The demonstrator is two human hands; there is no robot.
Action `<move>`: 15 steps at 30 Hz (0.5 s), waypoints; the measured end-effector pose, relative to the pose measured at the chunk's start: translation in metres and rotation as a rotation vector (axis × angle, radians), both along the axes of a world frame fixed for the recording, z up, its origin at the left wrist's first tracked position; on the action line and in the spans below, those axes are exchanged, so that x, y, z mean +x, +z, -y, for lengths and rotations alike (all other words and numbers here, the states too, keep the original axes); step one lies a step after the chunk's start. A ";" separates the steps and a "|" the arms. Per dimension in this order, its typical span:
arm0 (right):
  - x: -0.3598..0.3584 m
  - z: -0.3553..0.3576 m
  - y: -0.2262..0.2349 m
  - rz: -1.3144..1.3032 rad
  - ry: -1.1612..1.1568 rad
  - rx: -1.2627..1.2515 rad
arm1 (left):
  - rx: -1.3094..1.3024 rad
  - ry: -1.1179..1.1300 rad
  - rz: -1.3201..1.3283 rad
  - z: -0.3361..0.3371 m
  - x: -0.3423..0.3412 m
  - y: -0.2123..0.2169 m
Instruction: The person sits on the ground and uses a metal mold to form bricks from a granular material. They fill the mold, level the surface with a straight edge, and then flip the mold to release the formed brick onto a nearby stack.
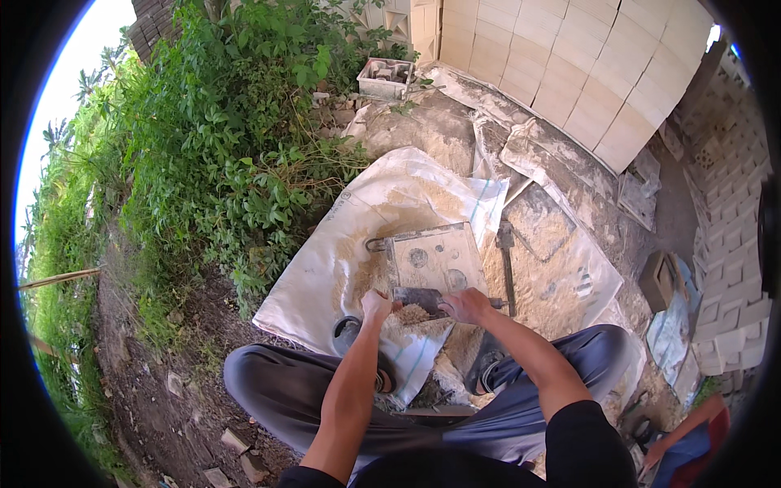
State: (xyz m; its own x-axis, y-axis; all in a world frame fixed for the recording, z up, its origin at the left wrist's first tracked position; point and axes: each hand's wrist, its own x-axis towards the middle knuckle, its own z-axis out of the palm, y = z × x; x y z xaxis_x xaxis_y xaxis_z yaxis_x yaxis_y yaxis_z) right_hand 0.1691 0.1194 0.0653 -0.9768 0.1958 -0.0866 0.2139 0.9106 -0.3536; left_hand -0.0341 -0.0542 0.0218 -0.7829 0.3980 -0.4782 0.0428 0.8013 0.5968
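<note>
Both my hands are at a dark, flat rectangular-bladed tool (418, 298) held crosswise above my feet. My left hand (375, 306) is closed round its left end, where a bit of reddish handle shows. My right hand (466, 307) grips the blade's right end. Just beyond lies a pale, dusty square slab (435, 254) with round marks on its face. Light crumbly shavings (412, 314) are heaped below the blade. To the slab's right rests a long dark hammer-like tool (508, 260); a thin bent metal piece (376, 244) touches its left side.
A dust-covered white sack sheet (313, 276) spreads under the work. Green bushes (220, 138) crowd the left. Stacked pale tiles (561, 65) rise behind, near a crate (386, 79). Patterned blocks (736, 268) stand right. Another person's arm (683, 435) shows at lower right.
</note>
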 end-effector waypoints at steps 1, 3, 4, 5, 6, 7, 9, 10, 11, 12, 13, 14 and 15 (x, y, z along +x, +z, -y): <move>0.004 -0.001 0.001 -0.045 0.039 0.003 | -0.027 -0.042 0.008 0.003 0.002 -0.002; 0.012 -0.008 0.001 -0.128 0.113 0.014 | -0.047 -0.168 0.278 0.006 -0.001 0.006; 0.017 -0.015 0.001 -0.152 0.125 0.052 | -0.056 -0.236 0.415 0.005 -0.002 0.014; 0.021 -0.023 0.001 -0.175 0.137 0.091 | 0.005 -0.233 0.435 0.006 -0.001 0.010; 0.022 -0.025 0.004 -0.199 0.157 0.121 | -0.001 -0.186 0.327 0.006 -0.002 0.010; 0.020 -0.027 0.006 -0.160 0.041 0.120 | -0.007 -0.140 0.220 0.004 -0.004 0.010; 0.027 -0.039 0.008 -0.060 -0.209 0.131 | 0.035 -0.107 0.005 -0.013 0.008 0.024; 0.025 -0.039 0.009 -0.075 -0.334 0.089 | 0.020 -0.222 -0.222 -0.018 0.014 0.022; 0.024 -0.039 0.010 -0.091 -0.462 0.047 | 0.005 -0.336 -0.451 -0.022 0.021 0.020; 0.025 -0.040 0.011 -0.107 -0.593 0.011 | -0.005 -0.450 -0.679 -0.028 0.027 0.017; 0.025 -0.035 0.015 -0.030 -0.744 -0.010 | -0.023 -0.503 -0.714 -0.036 0.033 0.016; 0.021 -0.032 0.009 -0.014 -0.797 -0.032 | -0.041 -0.557 -0.750 -0.044 0.038 0.015; 0.021 -0.030 0.001 0.007 -0.861 -0.047 | -0.048 -0.619 -0.780 -0.054 0.049 0.013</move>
